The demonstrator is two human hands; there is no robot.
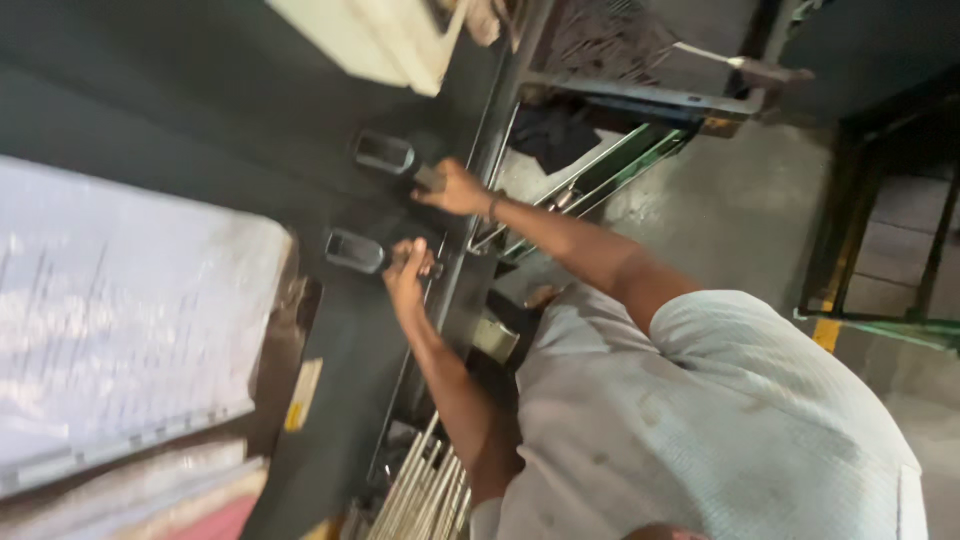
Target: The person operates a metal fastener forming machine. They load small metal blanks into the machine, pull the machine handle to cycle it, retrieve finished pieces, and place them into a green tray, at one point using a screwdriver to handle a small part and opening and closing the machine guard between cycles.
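The view is tilted and blurred. My right hand (455, 188), with a band on its wrist, reaches over a dark machine table (200, 110) and pinches a small grey block (430, 178) next to a dark oval pad (385, 152). My left hand (410, 270) rests with curled fingers beside a second oval pad (355, 250), close to the table's edge rail (455, 275). Blur hides whether the left hand's fingers hold anything. My light short-sleeved shirt (720, 430) fills the lower right.
A large white sheet or board (120, 310) lies on the left, with pinkish stacked sheets (170, 505) below it. A cream box (380, 40) sits at the top. Metal rods (425, 495) lie under the table. Green frames (620, 165) and concrete floor (740, 210) are on the right.
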